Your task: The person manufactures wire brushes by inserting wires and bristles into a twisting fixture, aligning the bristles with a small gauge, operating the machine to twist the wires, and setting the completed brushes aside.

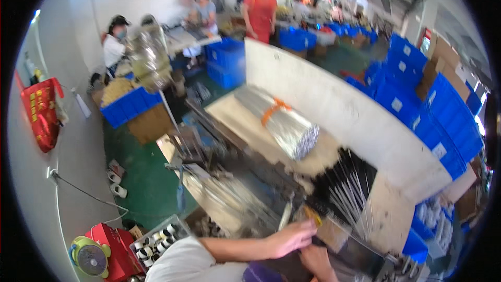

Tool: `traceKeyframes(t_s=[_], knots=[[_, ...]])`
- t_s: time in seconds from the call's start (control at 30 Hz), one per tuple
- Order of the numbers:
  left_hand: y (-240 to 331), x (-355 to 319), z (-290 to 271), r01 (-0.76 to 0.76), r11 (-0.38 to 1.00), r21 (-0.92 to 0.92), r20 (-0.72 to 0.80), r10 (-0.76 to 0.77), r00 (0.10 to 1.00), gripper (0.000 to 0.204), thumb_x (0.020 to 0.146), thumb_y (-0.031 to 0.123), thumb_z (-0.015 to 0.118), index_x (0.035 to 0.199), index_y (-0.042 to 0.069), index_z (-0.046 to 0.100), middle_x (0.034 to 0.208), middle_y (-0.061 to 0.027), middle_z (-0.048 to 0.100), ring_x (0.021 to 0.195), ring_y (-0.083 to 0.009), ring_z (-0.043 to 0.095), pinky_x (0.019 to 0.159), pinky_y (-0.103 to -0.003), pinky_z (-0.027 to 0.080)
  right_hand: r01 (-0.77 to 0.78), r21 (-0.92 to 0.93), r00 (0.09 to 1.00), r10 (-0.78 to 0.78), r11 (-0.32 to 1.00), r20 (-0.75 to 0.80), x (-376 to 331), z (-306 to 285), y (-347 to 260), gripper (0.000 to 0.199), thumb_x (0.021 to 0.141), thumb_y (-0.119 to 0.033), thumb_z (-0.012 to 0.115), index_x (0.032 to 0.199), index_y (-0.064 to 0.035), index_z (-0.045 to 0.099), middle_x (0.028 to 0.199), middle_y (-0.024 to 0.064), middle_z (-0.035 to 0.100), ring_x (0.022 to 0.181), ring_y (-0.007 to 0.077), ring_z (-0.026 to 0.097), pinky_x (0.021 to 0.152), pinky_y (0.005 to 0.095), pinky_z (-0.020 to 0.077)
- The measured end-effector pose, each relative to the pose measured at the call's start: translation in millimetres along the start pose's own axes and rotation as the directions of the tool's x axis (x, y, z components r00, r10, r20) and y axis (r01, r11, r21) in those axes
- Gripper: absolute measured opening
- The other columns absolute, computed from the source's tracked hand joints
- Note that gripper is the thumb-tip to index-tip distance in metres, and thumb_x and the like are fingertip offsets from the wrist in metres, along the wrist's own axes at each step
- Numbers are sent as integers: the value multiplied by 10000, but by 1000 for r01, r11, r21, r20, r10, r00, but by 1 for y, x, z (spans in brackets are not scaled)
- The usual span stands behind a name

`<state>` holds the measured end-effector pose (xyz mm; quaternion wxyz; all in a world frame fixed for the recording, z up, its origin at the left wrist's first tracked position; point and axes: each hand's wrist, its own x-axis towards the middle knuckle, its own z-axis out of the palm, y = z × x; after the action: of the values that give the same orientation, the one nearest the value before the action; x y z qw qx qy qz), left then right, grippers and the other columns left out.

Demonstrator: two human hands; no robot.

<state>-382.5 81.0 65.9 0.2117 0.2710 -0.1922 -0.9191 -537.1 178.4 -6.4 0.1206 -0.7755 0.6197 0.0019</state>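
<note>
the left hand [293, 237] is lying partly curled beside the right hand [316, 260]; i cannot tell the right's spread or either's hold. a yellow piece [314, 216] is slanting away leftward beyond the nearer, left hand.

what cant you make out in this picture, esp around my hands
- Head view: whether your left hand and right hand grip anything; they overlap, and blur hides the fingers.
- Head view: what the small yellow thing beside the left hand is; too blurred.
- Head view: the full shape of the purple patch; the lower edge cuts it off.
- Head view: the piece count in the silver bundle; ends too small.
</note>
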Motion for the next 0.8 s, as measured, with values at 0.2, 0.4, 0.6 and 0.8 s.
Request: traceKeyframes(t_s=[0.2,0.4,0.6,0.8], knots=[[45,-114,-71,-453,688,567,186,428,884,494,947,284,587,1365,32,509,1438,-241,441,1295,-370,479,1103,-429,359,-10,265,999,19,964,-35,-17,-42,-14,259,890,-217,595,1101,-72,559,975,174,657,823,392,636,686,486,518],[111,-183,-234,803,-121,584,38,992,122,750,768,122,659,1449,26,360,1494,-229,347,1397,-387,335,1110,-631,228,137,439,898,75,888,-433,-33,-44,2,204,912,-186,626,1038,-40,563,960,190,639,815,414,629,655,456,519],[138,-226,-278,711,290,641,-238,955,-175,867,779,123,701,1519,94,248,832,-235,674,758,-423,659,702,-502,518,185,245,754,22,952,-656,-67,-77,16,326,802,29,576,1123,81,546,1006,267,559,859,448,563,702,444,494],[82,-150,-214,691,-35,722,49,999,-1,895,798,154,688,1483,-82,162,1352,-275,488,1279,-416,450,1113,-597,236,266,641,405,519,720,-752,-112,-115,29,72,943,16,516,983,-42,528,827,30,479,722,134,407,665,276,399]])
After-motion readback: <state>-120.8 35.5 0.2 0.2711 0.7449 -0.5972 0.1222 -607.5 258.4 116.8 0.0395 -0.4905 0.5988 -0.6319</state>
